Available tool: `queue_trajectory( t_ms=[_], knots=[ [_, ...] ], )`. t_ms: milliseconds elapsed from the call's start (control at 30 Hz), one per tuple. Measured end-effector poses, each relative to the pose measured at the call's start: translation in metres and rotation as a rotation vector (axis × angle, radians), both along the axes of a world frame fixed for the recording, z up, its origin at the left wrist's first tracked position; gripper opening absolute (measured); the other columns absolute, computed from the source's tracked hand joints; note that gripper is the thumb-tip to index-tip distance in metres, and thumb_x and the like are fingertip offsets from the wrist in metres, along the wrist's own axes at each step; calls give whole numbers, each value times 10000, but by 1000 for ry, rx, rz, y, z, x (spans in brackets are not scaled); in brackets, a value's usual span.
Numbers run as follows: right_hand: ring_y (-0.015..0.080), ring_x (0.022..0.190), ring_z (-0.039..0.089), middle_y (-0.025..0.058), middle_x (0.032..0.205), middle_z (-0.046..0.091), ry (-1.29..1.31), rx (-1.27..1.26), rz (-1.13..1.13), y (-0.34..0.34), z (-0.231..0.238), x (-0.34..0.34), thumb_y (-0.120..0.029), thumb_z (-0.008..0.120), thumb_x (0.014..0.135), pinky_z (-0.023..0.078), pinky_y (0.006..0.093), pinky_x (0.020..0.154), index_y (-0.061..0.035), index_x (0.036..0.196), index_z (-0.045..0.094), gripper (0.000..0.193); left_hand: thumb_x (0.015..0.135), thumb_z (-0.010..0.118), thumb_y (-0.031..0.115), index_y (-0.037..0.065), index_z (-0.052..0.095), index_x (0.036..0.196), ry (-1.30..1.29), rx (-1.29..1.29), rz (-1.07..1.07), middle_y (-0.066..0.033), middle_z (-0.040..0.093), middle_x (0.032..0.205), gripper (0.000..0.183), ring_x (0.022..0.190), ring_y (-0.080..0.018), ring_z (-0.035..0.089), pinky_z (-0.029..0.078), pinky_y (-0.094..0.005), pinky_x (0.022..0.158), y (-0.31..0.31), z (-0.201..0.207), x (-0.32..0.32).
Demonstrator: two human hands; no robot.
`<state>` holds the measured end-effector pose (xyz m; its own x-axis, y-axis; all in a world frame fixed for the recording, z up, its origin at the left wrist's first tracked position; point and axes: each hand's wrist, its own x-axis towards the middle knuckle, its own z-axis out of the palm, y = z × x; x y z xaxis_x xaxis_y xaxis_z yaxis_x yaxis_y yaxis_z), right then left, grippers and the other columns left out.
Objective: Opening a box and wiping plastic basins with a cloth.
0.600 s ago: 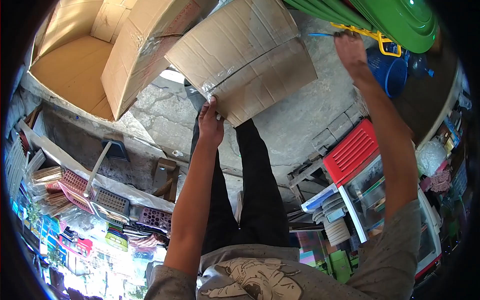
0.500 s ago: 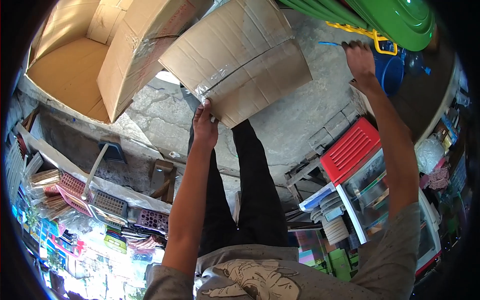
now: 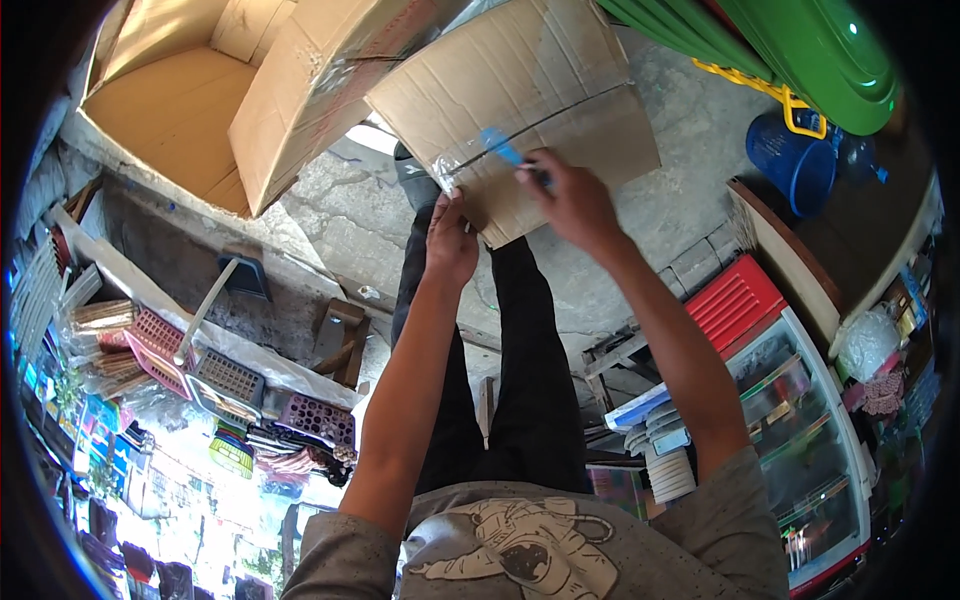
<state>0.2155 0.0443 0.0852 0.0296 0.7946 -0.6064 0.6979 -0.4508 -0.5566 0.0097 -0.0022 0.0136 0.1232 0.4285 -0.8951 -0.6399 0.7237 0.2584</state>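
Observation:
A brown cardboard box (image 3: pixel 560 70), its surface creased and split by a dark seam, stands in front of my legs. My left hand (image 3: pixel 453 238) grips its near left corner, with the thumb on top beside a strip of clear tape (image 3: pixel 448 170). Above the box's near part, my right hand (image 3: pixel 580 205) is closed around a slim blue tool (image 3: pixel 503 147) pointing up and left over the seam. The tool is smeared by motion, so its exact kind and whether it touches the cardboard cannot be made out.
Large open cardboard boxes (image 3: pixel 165 120) stand at the far left. Stacked green plastic ware (image 3: pixel 810 50), a yellow handle (image 3: pixel 800 110) and a blue bucket (image 3: pixel 790 165) are at the far right. A glass display case (image 3: pixel 800 440) and a red lid (image 3: pixel 735 305) lie nearer right; plastic baskets (image 3: pixel 225 385) sit left.
My right hand has swung with the blue tool from the far right, near the bucket, to over the box. My left hand keeps its hold on the corner. The whole view has shifted slightly.

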Motion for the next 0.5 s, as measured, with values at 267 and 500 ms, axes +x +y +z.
queue_trajectory(
  t_ms=[267,500],
  knots=[
    [191,1113,615,10,990,681,-247,541,878,70,-34,-84,-238,618,916,397,533,1007,-228,979,742,139,1025,640,193,118,648,1239,23,5,180,-30,684,1163,227,1070,-162,635,489,-348,988,-3,-4,9],
    [171,1146,608,-37,995,734,-181,450,1401,96,-66,-113,-227,597,917,371,546,1042,-213,881,781,188,996,684,161,64,682,1237,18,35,268,-12,688,1229,259,1149,-117,605,427,-303,1023,-6,-7,25]
  ],
)
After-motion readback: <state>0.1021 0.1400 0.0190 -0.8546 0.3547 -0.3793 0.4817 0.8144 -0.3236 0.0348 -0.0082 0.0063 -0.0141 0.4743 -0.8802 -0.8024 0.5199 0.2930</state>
